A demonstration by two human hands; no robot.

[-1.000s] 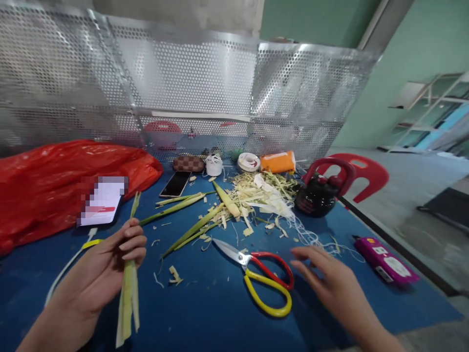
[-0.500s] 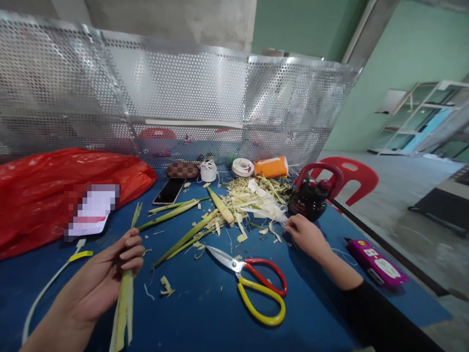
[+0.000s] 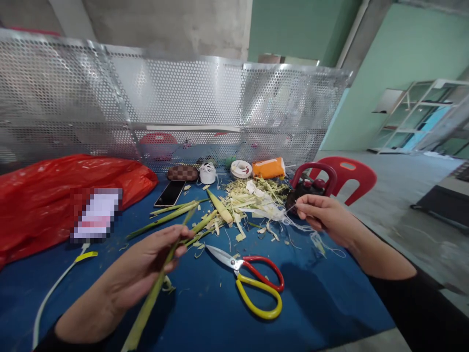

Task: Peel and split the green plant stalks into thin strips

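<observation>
My left hand (image 3: 142, 274) is closed round a long green leaf strip (image 3: 150, 300) that runs from near my wrist up past my fingertips. My right hand (image 3: 322, 215) is raised over the table's right side, its fingers pinched on a thin white string (image 3: 293, 222) that trails down to a loose tangle on the blue table (image 3: 205, 313). Scissors with red and yellow handles (image 3: 252, 283) lie shut between my two hands. Behind them lie several green stalks (image 3: 164, 217) and a heap of pale leaf trimmings (image 3: 252, 195).
A red plastic bag (image 3: 54, 188) fills the left side. A phone (image 3: 170, 193), a brown pouch (image 3: 182, 172), string spools (image 3: 207, 172), an orange roll (image 3: 269, 167) and a dark red-handled kettle (image 3: 311, 183) stand before a perforated metal screen (image 3: 183, 102). A red chair (image 3: 351, 178) is beyond.
My right hand reached to the trimmings, pinched the white string and lifted it. My left hand moved toward the centre and tilted the leaf strip. The purple pack at right left the view.
</observation>
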